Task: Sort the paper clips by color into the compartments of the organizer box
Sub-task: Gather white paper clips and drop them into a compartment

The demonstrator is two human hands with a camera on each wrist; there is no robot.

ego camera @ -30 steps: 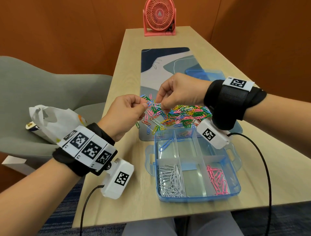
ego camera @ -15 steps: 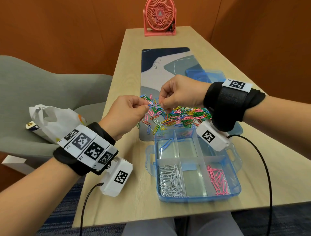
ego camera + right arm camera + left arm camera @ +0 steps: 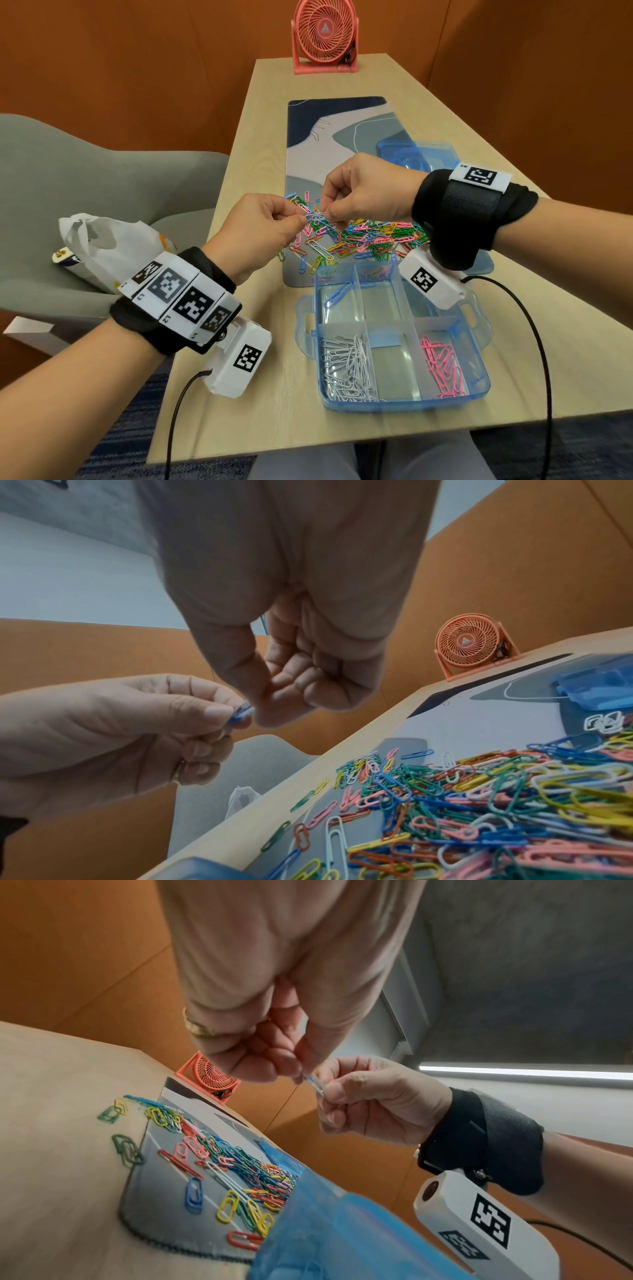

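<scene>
1. Both hands were raised above the clip pile (image 3: 356, 236), fingertips meeting over the pile's left end.
2. Left hand (image 3: 260, 233) pinched one end of a small bundle of linked clips (image 3: 316, 1083), blue and white; right hand (image 3: 366, 192) pinched the other end. Remaining fingers of both hands were curled in. Exact number in the bundle: could not tell.
3. The pile lay on the near end of the desk mat (image 3: 339, 137), just behind the organizer box (image 3: 479, 394). A few strays sat off the mat's left edge on bare table (image 3: 267, 411).
4. The box stood near the table's front edge, its far wall touching the mat's near edge. Six compartments, two rows of three.
5. Contents: white clips (image 3: 346, 370) in near-left, too many to count; pink clips (image 3: 443, 370) in near-right, likewise; one blue clip (image 3: 337, 294) in far-left. Near-middle and far-middle showed none. Far-right was partly hidden by the right wrist camera.
6. One box lid (image 3: 418, 154) lay on the mat's right side, behind the right wrist.
7. One fan (image 3: 324, 37) stood at the table's far end, well apart. Bare mat lay between the pile and the fan.
</scene>
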